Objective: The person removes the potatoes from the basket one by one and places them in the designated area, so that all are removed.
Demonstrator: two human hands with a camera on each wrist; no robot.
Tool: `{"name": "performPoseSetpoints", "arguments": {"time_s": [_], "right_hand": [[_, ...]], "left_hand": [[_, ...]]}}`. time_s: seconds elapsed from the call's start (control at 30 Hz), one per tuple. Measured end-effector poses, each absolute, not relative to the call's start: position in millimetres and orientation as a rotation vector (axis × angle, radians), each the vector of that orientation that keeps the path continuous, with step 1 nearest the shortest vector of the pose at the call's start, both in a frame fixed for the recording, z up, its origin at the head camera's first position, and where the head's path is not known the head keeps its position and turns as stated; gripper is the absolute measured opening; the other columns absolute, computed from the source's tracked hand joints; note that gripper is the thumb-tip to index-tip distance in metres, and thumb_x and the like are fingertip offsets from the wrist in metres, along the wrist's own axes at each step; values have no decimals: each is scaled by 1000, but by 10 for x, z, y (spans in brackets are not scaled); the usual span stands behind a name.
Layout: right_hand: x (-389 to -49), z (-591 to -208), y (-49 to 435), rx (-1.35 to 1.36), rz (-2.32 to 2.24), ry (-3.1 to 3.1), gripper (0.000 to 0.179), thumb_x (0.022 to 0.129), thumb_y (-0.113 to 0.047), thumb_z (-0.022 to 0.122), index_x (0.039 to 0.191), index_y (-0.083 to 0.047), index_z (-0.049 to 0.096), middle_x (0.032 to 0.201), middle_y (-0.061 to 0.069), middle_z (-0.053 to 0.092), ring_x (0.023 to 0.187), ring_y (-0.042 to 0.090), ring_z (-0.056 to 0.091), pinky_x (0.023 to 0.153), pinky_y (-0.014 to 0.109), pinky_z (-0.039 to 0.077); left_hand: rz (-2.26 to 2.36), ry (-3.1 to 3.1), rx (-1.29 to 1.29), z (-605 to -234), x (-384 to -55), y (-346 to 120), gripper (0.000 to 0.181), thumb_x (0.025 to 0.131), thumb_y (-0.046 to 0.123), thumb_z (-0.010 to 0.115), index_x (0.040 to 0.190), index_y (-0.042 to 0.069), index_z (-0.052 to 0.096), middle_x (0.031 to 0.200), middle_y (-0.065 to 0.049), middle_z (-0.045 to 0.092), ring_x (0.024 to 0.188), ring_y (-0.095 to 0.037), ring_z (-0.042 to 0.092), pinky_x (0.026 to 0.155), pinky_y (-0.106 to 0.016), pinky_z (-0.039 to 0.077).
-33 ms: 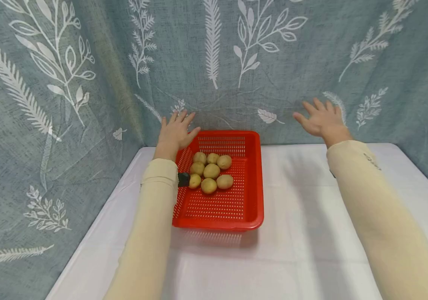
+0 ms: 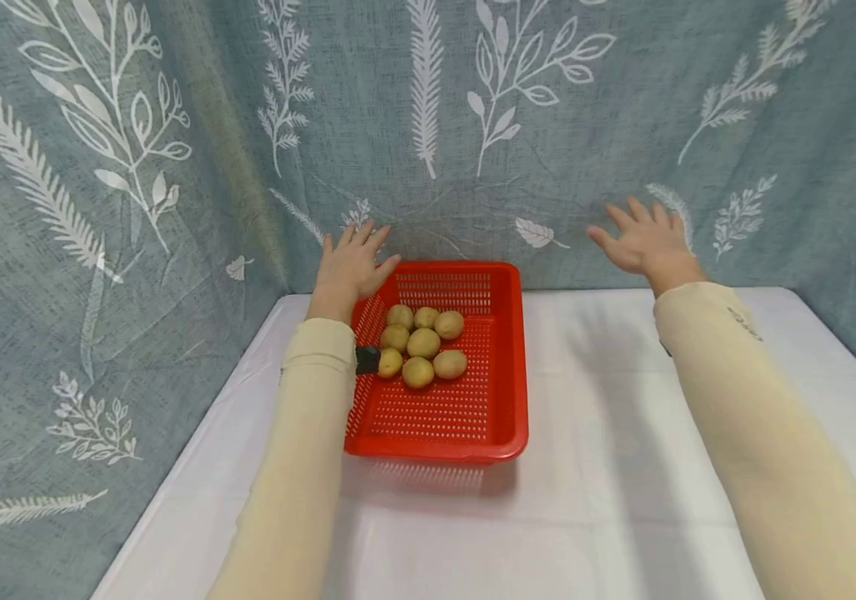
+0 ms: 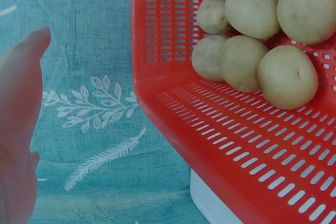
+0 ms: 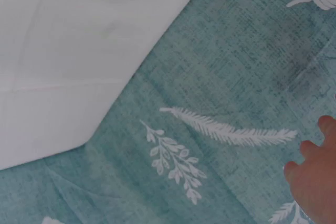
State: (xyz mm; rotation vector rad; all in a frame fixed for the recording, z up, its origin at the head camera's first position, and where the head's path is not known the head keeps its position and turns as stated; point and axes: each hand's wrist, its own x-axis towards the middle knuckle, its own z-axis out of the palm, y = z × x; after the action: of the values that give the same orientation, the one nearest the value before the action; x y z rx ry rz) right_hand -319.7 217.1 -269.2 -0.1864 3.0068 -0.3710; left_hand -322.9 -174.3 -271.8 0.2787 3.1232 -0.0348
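Observation:
Several yellowish potatoes [image 2: 423, 343] lie bunched in the left and back part of a red slotted plastic basket [image 2: 515, 367]. My left hand [image 2: 348, 268] is spread in the air by the basket's back left corner, holding nothing. Its thumb side shows at the edge of the left wrist view, apart from the basket rim [image 3: 157, 106] and the potatoes [image 3: 287, 77]. Well to the right of the basket, my right hand [image 2: 648, 242] is raised above the table's back edge with fingers spread and nothing in it. Only part of that hand [image 4: 317, 177] enters the right wrist view.
The basket stands on a table with a white cloth [image 2: 570, 517]. A blue-green curtain [image 2: 428, 208] with white leaf prints hangs behind the table and along its left side. A small black device [image 2: 367, 359] sits at my left wrist, overlapping the basket's left side in the head view.

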Motion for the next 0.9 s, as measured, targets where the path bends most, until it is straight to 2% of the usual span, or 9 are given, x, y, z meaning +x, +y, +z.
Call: {"name": "performPoseSetpoints", "arguments": {"time_s": [0.27, 0.47, 0.57, 0.77, 0.9], "right_hand": [[-3188, -2702, 2145, -192, -460, 3010, 82, 95, -63, 12, 152, -5, 1, 153, 27, -7, 134, 52, -10, 104, 61, -9], [-3161, -2696, 2122, -212, -729, 3014, 76, 98, -55, 13, 152, -2, 1, 153, 27, 2, 136, 50, -1, 106, 60, -2], [-3142, -2709, 2135, -208, -975, 2938, 75, 98, -54, 13, 151, -3, -4, 154, 25, -2, 138, 45, -2, 107, 59, 1], [-3102, -2777, 2242, -228, -1445, 2671, 74, 98, -54, 12, 150, -8, -16, 155, 18, -15, 140, 37, -11, 109, 55, 0], [-3067, -2860, 2342, -177, -1718, 2387, 79, 94, -61, 15, 149, -17, -21, 155, 16, -15, 140, 38, -7, 109, 55, 10]], "left_hand": [[6, 3127, 293, -2740, -3214, -1832, 63, 100, 48, 30, 154, 18, 15, 158, -11, 7, 142, -34, 3, 108, -58, 4], [85, 3113, 307, -2735, -3211, -1902, 64, 100, 48, 30, 154, 17, 15, 158, -12, 5, 142, -35, 1, 108, -57, 1], [112, 3102, 309, -2714, -3193, -1939, 64, 100, 47, 31, 154, 17, 14, 158, -12, 5, 142, -34, 1, 109, -57, 2], [163, 3080, 357, -2671, -3179, -1995, 65, 100, 47, 32, 154, 16, 13, 157, -14, 4, 142, -35, 2, 108, -58, 5], [185, 3077, 385, -2655, -3174, -1998, 65, 100, 47, 33, 154, 17, 13, 157, -14, 5, 142, -37, 3, 108, -59, 5]]}}
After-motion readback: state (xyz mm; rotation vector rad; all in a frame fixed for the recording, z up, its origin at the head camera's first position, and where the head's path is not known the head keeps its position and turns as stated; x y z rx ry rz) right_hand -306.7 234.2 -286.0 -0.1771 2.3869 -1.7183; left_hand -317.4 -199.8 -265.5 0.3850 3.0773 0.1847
